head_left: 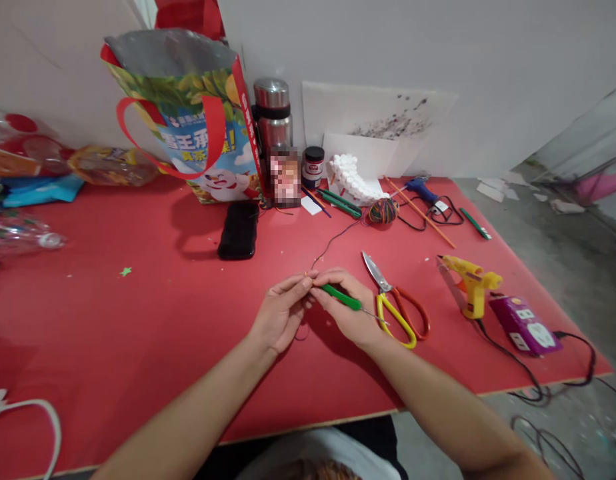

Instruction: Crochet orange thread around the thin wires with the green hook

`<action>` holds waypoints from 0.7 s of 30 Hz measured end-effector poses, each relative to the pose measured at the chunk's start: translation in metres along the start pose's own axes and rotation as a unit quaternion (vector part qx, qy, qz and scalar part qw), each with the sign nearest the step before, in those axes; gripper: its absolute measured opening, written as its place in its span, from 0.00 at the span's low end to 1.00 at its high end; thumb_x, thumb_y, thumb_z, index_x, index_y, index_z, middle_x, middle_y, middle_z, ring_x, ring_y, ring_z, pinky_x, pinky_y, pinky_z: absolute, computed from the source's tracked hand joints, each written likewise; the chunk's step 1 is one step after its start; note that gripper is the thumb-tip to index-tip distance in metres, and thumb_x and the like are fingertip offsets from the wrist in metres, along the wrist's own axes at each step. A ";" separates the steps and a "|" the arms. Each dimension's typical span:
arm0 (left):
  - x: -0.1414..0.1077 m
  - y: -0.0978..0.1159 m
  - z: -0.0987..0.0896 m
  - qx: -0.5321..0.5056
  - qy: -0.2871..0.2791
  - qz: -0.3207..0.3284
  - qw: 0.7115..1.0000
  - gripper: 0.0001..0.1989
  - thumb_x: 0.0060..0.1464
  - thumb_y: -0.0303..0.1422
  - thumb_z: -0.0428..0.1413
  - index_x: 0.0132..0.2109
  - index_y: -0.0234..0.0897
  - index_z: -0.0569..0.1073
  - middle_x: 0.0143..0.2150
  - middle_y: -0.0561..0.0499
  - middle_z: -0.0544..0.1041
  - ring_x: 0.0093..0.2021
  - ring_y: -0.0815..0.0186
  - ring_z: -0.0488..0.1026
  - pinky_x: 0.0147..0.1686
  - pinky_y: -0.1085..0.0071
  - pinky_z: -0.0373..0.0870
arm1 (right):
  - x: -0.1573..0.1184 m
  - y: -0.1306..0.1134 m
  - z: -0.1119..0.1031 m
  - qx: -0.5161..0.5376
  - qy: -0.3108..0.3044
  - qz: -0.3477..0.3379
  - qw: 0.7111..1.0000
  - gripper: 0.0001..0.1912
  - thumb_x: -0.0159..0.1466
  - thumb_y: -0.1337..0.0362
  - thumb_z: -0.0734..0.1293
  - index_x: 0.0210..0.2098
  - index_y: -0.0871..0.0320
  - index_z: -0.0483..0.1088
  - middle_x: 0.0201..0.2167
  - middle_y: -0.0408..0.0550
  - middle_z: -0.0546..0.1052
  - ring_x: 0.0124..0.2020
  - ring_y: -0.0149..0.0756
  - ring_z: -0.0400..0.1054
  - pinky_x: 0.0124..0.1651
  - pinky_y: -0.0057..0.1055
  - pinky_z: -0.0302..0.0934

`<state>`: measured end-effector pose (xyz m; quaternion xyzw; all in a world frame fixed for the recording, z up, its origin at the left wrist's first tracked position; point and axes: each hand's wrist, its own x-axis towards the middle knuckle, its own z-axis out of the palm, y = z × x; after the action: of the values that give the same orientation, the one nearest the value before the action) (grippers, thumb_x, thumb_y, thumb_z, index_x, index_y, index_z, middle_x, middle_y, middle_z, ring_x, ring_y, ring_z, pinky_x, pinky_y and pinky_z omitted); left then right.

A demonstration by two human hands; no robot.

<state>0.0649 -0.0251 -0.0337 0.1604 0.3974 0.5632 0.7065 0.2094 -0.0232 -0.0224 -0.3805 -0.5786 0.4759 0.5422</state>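
A crochet hook (pixel 341 296) with a green handle lies across my right hand (pixel 355 319), whose fingers are closed round it; its thin metal end sticks out toward the scissors. My left hand (pixel 278 313) is closed in a pinch, fingertips meeting the right ones, on a strand of yarn (pixel 329 243). The strand runs back over the table to a multicoloured yarn ball (pixel 383 211). A small loop of thread hangs below the hands. Whatever stitches sit between the fingertips are too small to make out. Scissors (pixel 388 293) with red and yellow handles lie open just right of my right hand.
On the red table (pixel 153 333) are a black phone (pixel 239 230), a large shopping bag (pixel 188 127), a thermos (pixel 273 113) and a green cutter (pixel 339 203). A yellow glue gun (pixel 472 283) with cable and a purple box (pixel 525 325) stand at right.
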 end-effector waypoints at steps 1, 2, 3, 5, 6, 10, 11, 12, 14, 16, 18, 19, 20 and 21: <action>0.000 0.001 0.000 0.000 -0.004 -0.002 1.000 0.12 0.38 0.34 0.76 0.32 0.38 0.86 0.38 0.47 0.85 0.31 0.72 0.75 0.29 0.78 0.71 | 0.000 0.000 -0.001 -0.007 -0.003 -0.007 1.000 0.05 0.65 0.67 0.73 0.40 0.51 0.79 0.43 0.48 0.81 0.44 0.39 0.76 0.51 0.38 0.70; -0.001 0.002 0.001 0.002 -0.009 -0.003 1.000 0.12 0.38 0.34 0.76 0.33 0.38 0.86 0.38 0.47 0.85 0.31 0.72 0.75 0.30 0.78 0.71 | 0.000 0.000 -0.001 -0.015 -0.005 -0.012 1.000 0.05 0.65 0.67 0.73 0.40 0.50 0.79 0.42 0.48 0.81 0.44 0.39 0.76 0.51 0.39 0.70; -0.001 0.003 0.002 0.004 -0.015 -0.002 1.000 0.12 0.38 0.34 0.76 0.33 0.38 0.86 0.37 0.47 0.85 0.32 0.71 0.76 0.31 0.77 0.72 | 0.000 -0.001 -0.002 -0.021 -0.005 -0.017 1.000 0.05 0.65 0.67 0.73 0.40 0.50 0.79 0.42 0.48 0.80 0.44 0.39 0.76 0.51 0.39 0.69; -0.003 0.004 0.004 0.015 -0.023 0.007 1.000 0.13 0.39 0.34 0.76 0.35 0.39 0.87 0.38 0.47 0.85 0.34 0.70 0.77 0.35 0.75 0.74 | 0.000 -0.003 -0.004 -0.030 -0.001 -0.024 0.999 0.05 0.66 0.67 0.72 0.40 0.50 0.79 0.41 0.48 0.80 0.44 0.39 0.76 0.51 0.39 0.69; -0.004 0.004 0.005 0.020 -0.023 0.013 0.999 0.14 0.38 0.33 0.76 0.36 0.39 0.87 0.39 0.48 0.85 0.36 0.70 0.77 0.37 0.74 0.74 | 0.001 -0.004 -0.004 -0.034 0.002 -0.027 0.999 0.05 0.66 0.67 0.72 0.40 0.50 0.79 0.40 0.48 0.80 0.43 0.39 0.76 0.50 0.39 0.69; -0.006 0.005 0.006 0.024 -0.015 0.030 0.999 0.12 0.37 0.31 0.76 0.32 0.39 0.86 0.39 0.50 0.84 0.38 0.70 0.77 0.40 0.75 0.74 | 0.001 -0.006 -0.006 -0.069 -0.002 -0.057 0.996 0.07 0.66 0.68 0.71 0.41 0.50 0.79 0.41 0.48 0.81 0.43 0.39 0.75 0.49 0.38 0.69; -0.006 0.005 0.006 0.020 -0.014 0.031 0.999 0.11 0.37 0.31 0.76 0.31 0.39 0.85 0.38 0.51 0.84 0.37 0.71 0.77 0.39 0.75 0.74 | 0.001 -0.005 -0.006 -0.082 -0.006 -0.069 0.994 0.07 0.67 0.69 0.71 0.42 0.50 0.79 0.41 0.48 0.81 0.43 0.38 0.76 0.49 0.38 0.69; -0.006 0.005 0.006 0.015 -0.015 0.030 0.999 0.10 0.38 0.31 0.76 0.30 0.39 0.85 0.37 0.51 0.83 0.36 0.71 0.76 0.38 0.75 0.73 | 0.001 -0.005 -0.006 -0.094 -0.012 -0.082 0.992 0.08 0.67 0.69 0.71 0.43 0.50 0.79 0.41 0.48 0.81 0.43 0.38 0.76 0.49 0.38 0.70; -0.005 0.005 0.005 0.007 -0.026 0.026 0.999 0.10 0.38 0.31 0.76 0.30 0.38 0.84 0.34 0.52 0.82 0.35 0.71 0.76 0.39 0.75 0.73 | 0.001 -0.002 -0.007 -0.117 -0.024 -0.114 0.986 0.09 0.67 0.69 0.71 0.44 0.50 0.78 0.41 0.47 0.82 0.43 0.38 0.76 0.49 0.38 0.70; -0.004 0.006 0.006 -0.001 -0.040 0.016 0.999 0.10 0.40 0.32 0.75 0.30 0.36 0.84 0.33 0.52 0.81 0.36 0.71 0.76 0.41 0.75 0.74 | 0.002 0.001 -0.008 -0.133 -0.034 -0.151 0.979 0.09 0.68 0.71 0.70 0.45 0.52 0.77 0.41 0.48 0.82 0.43 0.37 0.76 0.50 0.38 0.71; -0.004 0.006 0.007 -0.006 -0.048 0.006 0.999 0.10 0.41 0.31 0.75 0.31 0.35 0.83 0.33 0.52 0.80 0.36 0.71 0.75 0.42 0.75 0.74 | 0.003 0.004 -0.009 -0.145 -0.043 -0.184 0.971 0.10 0.68 0.72 0.69 0.47 0.53 0.77 0.42 0.49 0.82 0.44 0.36 0.77 0.50 0.37 0.71; -0.004 0.007 0.008 -0.007 -0.048 0.003 0.999 0.10 0.42 0.31 0.74 0.31 0.34 0.82 0.33 0.52 0.80 0.36 0.71 0.75 0.42 0.76 0.73 | 0.003 0.006 -0.009 -0.150 -0.047 -0.195 0.968 0.11 0.69 0.73 0.69 0.48 0.53 0.76 0.42 0.49 0.82 0.45 0.35 0.77 0.50 0.36 0.72; -0.004 0.007 0.008 -0.006 -0.047 0.002 0.999 0.09 0.43 0.31 0.74 0.31 0.34 0.82 0.33 0.52 0.79 0.36 0.72 0.74 0.41 0.76 0.73 | 0.003 0.007 -0.009 -0.155 -0.053 -0.201 0.966 0.12 0.69 0.73 0.69 0.49 0.53 0.76 0.43 0.48 0.82 0.46 0.35 0.77 0.51 0.36 0.72; -0.003 0.007 0.007 -0.004 -0.046 0.003 0.999 0.09 0.44 0.30 0.73 0.31 0.33 0.82 0.32 0.52 0.79 0.35 0.72 0.74 0.41 0.77 0.72 | 0.003 0.008 -0.009 -0.160 -0.058 -0.203 0.964 0.12 0.69 0.73 0.68 0.49 0.52 0.75 0.43 0.48 0.82 0.46 0.35 0.76 0.51 0.36 0.72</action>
<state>0.0654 -0.0244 -0.0230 0.1846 0.3616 0.5591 0.7229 0.2177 -0.0173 -0.0297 -0.3084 -0.7426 0.2784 0.5253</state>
